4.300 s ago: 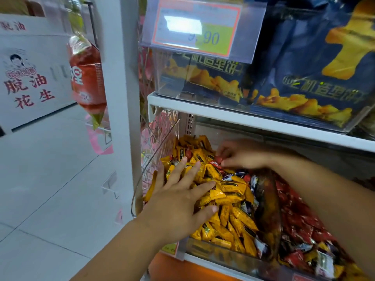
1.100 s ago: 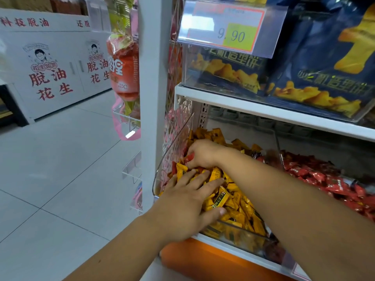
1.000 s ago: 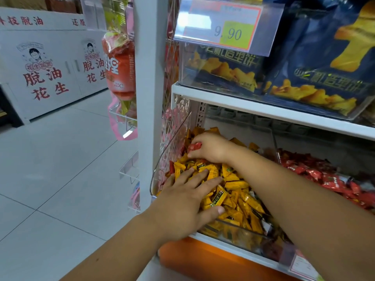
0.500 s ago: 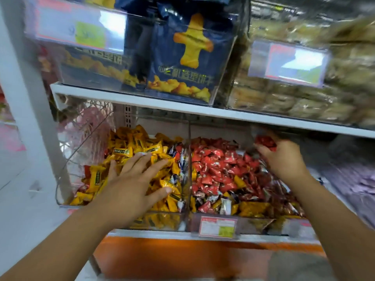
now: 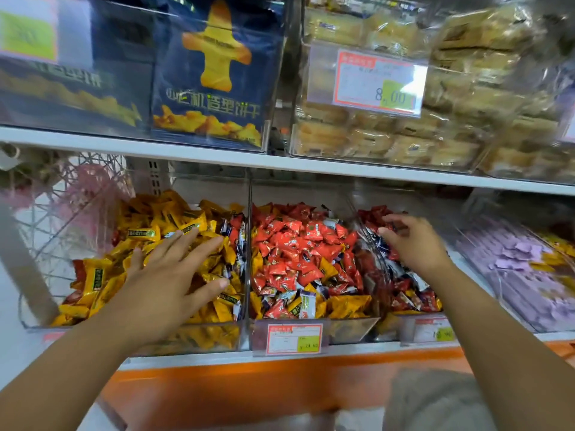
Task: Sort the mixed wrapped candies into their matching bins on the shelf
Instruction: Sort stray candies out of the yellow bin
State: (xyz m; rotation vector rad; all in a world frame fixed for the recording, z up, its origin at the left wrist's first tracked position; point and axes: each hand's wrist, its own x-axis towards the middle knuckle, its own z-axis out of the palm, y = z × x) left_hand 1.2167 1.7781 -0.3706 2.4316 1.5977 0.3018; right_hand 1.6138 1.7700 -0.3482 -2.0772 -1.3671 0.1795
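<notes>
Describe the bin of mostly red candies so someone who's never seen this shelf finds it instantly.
On the lower shelf with the orange front, clear bins stand side by side. The red-candy bin is the second from the left, between the yellow-candy bin under the left hand and the darker mixed bin under the right hand. Only it holds mostly bright red wrappers.

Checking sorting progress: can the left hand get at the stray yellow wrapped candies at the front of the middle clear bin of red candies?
Probably yes. The left hand is open over the neighbouring clear bin, the yellow wrapped candies lie uncovered on top, and only the clear divider stands between.
</notes>
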